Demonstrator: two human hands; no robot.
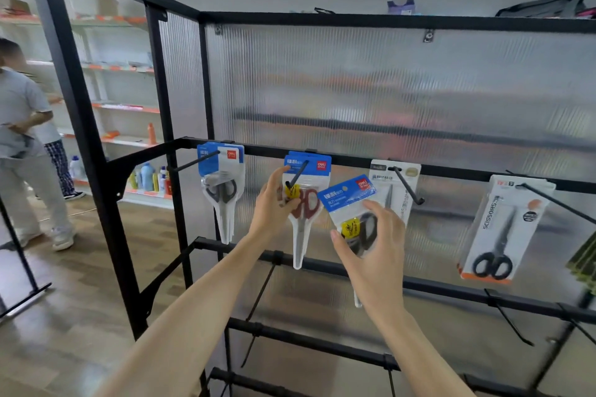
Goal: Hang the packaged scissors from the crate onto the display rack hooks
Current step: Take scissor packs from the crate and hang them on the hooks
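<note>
The right hand [374, 245] holds a blue-topped scissors pack [350, 213] in front of the rack [387, 22], tilted with its header leaning left; thumb on the near face and fingers curled round the right edge make a pinching grip on the pack's middle. The pack hangs free of any hook, between the red-handled pack and the grey pack.

The left hand [274, 206] is at the second hook [296, 175]; its thumb and fingers pinch the red-handled pack [304, 203] that hangs there, just below the hook's near tip. That pack points blade-down, its tip reaching the next bar.

To the left, a first hook [193, 163] carries several blue-topped packs [222, 184] with dark handles. To the right, a grey pack [396, 184] hangs on a third hook [408, 185], and far right a white pack [503, 229] marked SCISSORS, with black handles at its foot, hangs tilted on a fourth.

Lower bars carry bare hooks [508, 316]. Ribbed translucent panels [387, 90] back the rack. At far left, people [22, 138] stand by white shelves [122, 106] with bottles [148, 176], on a wood floor [80, 284].
</note>
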